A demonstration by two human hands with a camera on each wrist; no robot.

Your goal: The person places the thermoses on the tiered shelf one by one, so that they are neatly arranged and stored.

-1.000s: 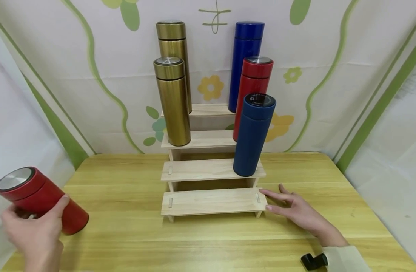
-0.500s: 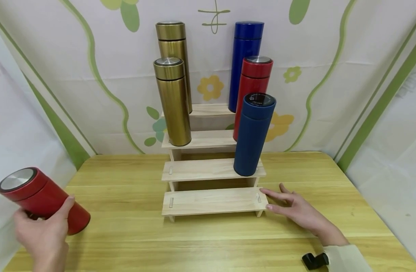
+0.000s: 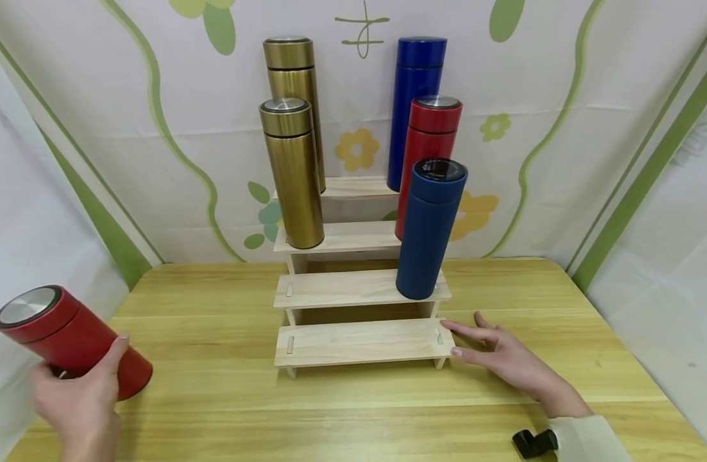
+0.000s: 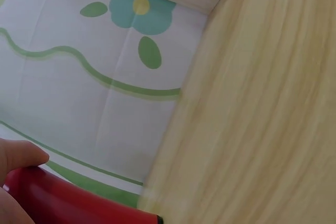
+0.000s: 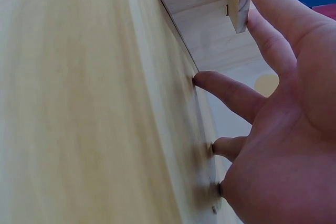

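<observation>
At the left of the head view my left hand grips a red thermos flask. The flask leans, its silver-topped lid up and to the left, and its base over the table. In the left wrist view the thumb lies along the red flask. My right hand touches the right end of the lowest step of a wooden step shelf with thumb and index finger. The right wrist view shows the other fingers of this hand spread, their tips on the tabletop.
Upright on the shelf stand two gold flasks at left, and a bright blue flask, a red flask and a dark blue flask at right. A flowered cloth wall closes the back. The wooden table spreads around.
My left hand has shifted to the right around the red thermos flask, which itself has barely moved. My right hand has stayed at the shelf end.
</observation>
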